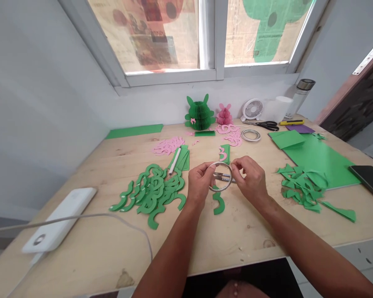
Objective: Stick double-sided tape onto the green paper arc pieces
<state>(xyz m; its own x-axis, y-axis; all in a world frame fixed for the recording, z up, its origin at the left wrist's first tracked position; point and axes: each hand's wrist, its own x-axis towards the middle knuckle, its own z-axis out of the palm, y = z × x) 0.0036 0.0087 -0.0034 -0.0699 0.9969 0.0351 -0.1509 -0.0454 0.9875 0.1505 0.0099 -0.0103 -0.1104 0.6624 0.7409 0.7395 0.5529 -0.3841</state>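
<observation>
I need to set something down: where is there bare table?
Bare wood lies at left between the green strip, white power bank and green cutouts, and at front right nearer than the green scraps. The middle is crowded: left hand, right hand, tape ring, pen.

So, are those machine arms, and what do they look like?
No, they're a person's. The left hand and right hand are bare, five-fingered, without gloves. The left forearm and right forearm show no sleeves, and no watch or bracelet at either wrist. Whether any ring is worn, I can't tell.
</observation>
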